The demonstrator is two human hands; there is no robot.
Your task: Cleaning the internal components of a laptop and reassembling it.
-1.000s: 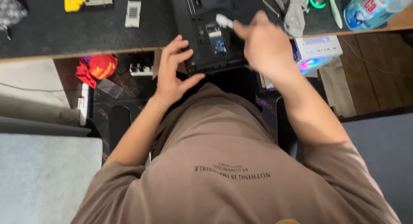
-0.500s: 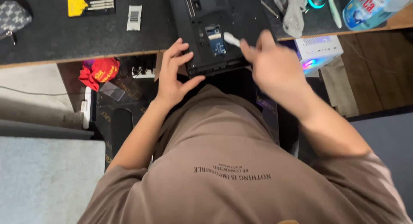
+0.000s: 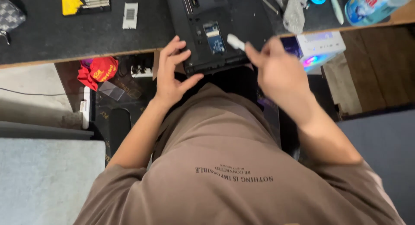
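Right hand (image 3: 281, 74) drawn back, grip pinching white piece (image 3: 235, 41); left hand (image 3: 173, 74) spread on laptop (image 3: 207, 30); bottle (image 3: 367, 7) aside.

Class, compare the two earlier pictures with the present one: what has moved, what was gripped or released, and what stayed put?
The right hand, pinching a small white piece, drew back from the open black laptop base toward the desk's near edge. Nothing was picked up or released. The left hand stayed spread at the base's near left corner; the yellow-handled tool set and grey cloth lie as before.
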